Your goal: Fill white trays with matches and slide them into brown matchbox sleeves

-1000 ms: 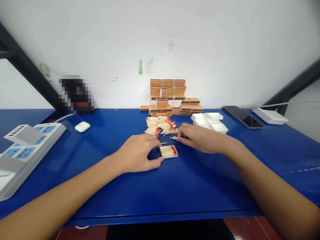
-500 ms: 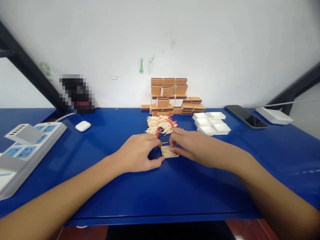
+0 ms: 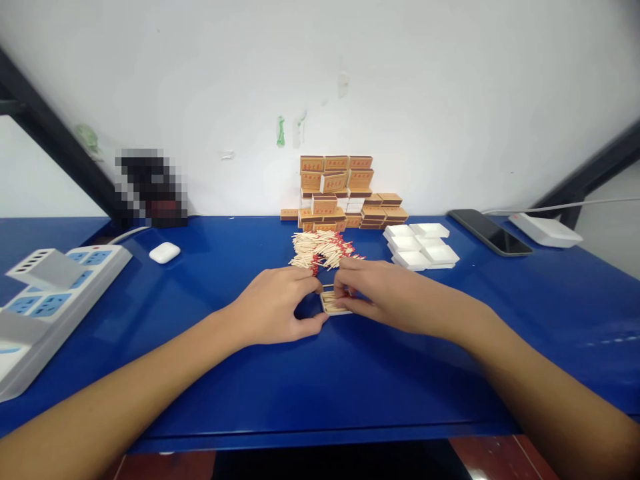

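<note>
Two hands meet at the match tray [image 3: 330, 304], which sits mid-table on the blue table [image 3: 320, 380]. At your far left lie a power strip [image 3: 50, 293] and a white earbud case [image 3: 165, 253]. Your left hand [image 3: 275, 307] rests knuckles-up, with thumb and forefinger pinched on the tray's left end. Your right hand [image 3: 380, 293] curls its fingers over the tray's far edge and lays its thumb along the near edge, clamped on it. Just behind lies a match pile [image 3: 323, 250]. Further right are empty white trays [image 3: 420, 248] and a phone [image 3: 487, 232].
</note>
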{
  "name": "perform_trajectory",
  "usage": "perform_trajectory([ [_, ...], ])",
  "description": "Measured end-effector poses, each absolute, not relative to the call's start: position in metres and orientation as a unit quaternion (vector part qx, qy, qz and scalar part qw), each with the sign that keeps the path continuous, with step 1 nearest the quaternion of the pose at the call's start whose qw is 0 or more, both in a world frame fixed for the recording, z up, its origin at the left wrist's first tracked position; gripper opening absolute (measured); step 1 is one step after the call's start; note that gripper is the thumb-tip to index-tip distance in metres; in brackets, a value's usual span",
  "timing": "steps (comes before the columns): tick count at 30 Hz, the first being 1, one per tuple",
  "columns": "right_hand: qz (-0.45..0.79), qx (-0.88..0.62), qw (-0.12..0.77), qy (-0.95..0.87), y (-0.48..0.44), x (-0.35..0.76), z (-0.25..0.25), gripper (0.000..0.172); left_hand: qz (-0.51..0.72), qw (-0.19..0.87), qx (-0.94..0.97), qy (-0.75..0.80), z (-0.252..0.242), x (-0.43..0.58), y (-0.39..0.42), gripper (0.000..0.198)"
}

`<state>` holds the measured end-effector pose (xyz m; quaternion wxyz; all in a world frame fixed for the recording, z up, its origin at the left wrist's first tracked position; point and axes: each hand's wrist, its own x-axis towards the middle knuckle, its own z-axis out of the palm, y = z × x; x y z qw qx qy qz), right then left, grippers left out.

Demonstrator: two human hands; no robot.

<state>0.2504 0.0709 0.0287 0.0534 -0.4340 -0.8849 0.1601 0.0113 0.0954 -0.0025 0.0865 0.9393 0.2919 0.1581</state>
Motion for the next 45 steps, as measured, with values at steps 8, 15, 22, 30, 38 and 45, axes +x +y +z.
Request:
perform_trajectory([
  [8,0.171,-0.432,0.071,-0.883,0.073,0.252,0.031,0.011,0.151,0.089,0.940,0.293,-0.004,0.011,0.096,0.022],
  [15,0.168,-0.443,0.069,-0.878,0.075,0.261,0.036,0.001,0.147,0.096,0.938,0.300,-0.001,0.012,0.095,0.024],
  [22,0.177,-0.435,0.073,-0.880,0.075,0.256,0.037,0.006,0.143,0.096,0.939,0.297,-0.002,0.012,0.096,0.025],
  [30,0.192,-0.399,0.094,-0.892,0.074,0.249,0.034,0.009,0.142,0.089,0.941,0.294,-0.002,0.011,0.096,0.023],
  [38,0.185,-0.416,0.083,-0.886,0.073,0.251,0.034,0.008,0.148,0.086,0.939,0.299,-0.001,0.012,0.095,0.023],
  [45,0.173,-0.423,0.085,-0.885,0.076,0.253,0.032,0.009,0.140,0.088,0.941,0.296,0.000,0.011,0.095,0.022],
])
